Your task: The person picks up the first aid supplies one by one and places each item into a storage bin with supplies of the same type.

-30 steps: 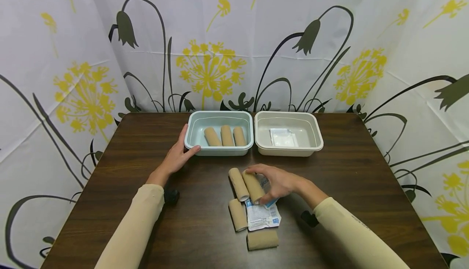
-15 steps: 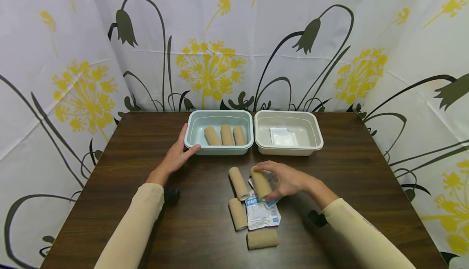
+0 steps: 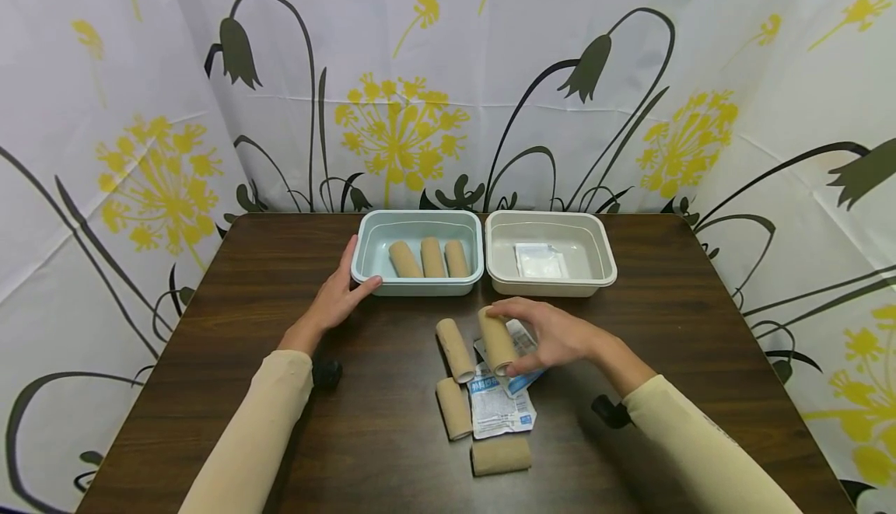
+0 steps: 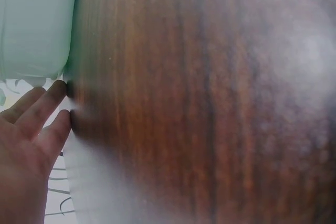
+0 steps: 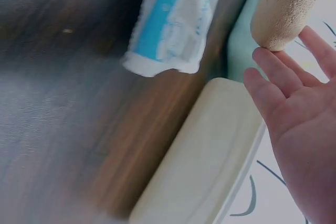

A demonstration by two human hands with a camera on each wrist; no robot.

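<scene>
One tube [image 3: 496,341] in R hand [image 3: 556,335] (over pkts [image 3: 500,407]).

We are looking at a screened-off tabletop spot, home or studio being unclear: a wood-grain table [image 3: 378,421] is spreading below the right hand's [image 3: 560,335] grip, and flower-printed cloth [image 3: 448,55] is hanging beyond it and to both sides.

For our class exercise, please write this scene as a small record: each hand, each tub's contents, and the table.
Left hand: touching the pale blue tub
Right hand: gripping a cardboard tube
Pale blue tub: three cardboard tubes
Cream tub: white packaging, count unclear
Wooden table: three loose tubes, overlapping printed packets
</scene>
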